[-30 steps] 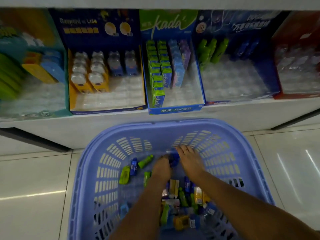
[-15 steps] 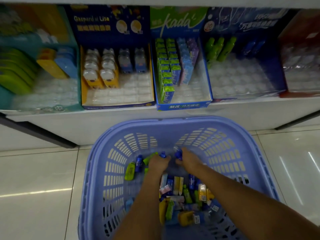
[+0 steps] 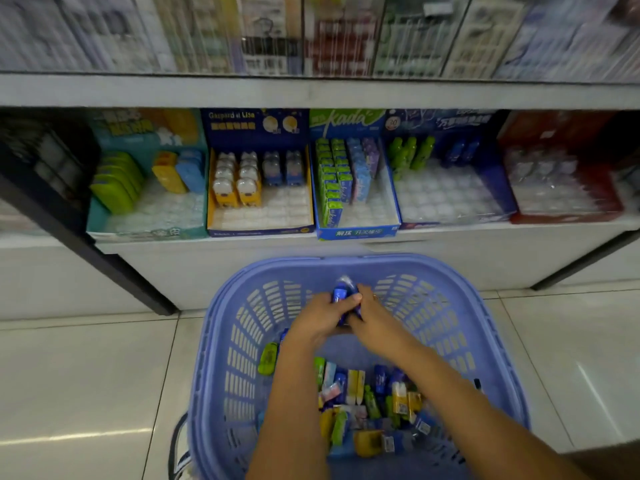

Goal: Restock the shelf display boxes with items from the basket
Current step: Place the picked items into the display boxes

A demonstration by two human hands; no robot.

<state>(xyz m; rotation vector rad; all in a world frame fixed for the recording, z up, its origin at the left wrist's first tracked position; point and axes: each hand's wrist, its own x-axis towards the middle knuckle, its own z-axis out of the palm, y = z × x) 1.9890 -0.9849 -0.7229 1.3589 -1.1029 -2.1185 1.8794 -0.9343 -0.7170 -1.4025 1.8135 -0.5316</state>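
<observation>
A pale tiled floor (image 3: 79, 375) runs under a long white shelf (image 3: 311, 95), whose lower level carries a row of open display boxes. From left to right these are a teal box (image 3: 145, 226) with green, yellow and blue cases, a yellow-and-navy box (image 3: 259, 230) with small bottle-shaped items at its back, a blue box (image 3: 356, 232) with rows of green and blue packs, a dark blue box (image 3: 450, 216) with a few green and blue items at its back, and a red box (image 3: 564, 216); most show bare clear trays toward the front. On the floor just before the shelf stands a lilac slotted basket (image 3: 221, 375), with a heap of small mixed packets (image 3: 367, 407) lying toward its near side. Above the basket's far half, both hands meet: the left hand (image 3: 318, 320) and the right hand (image 3: 375, 322) are closed together around a few small blue items (image 3: 341, 294), which stick up between the fingers.
</observation>
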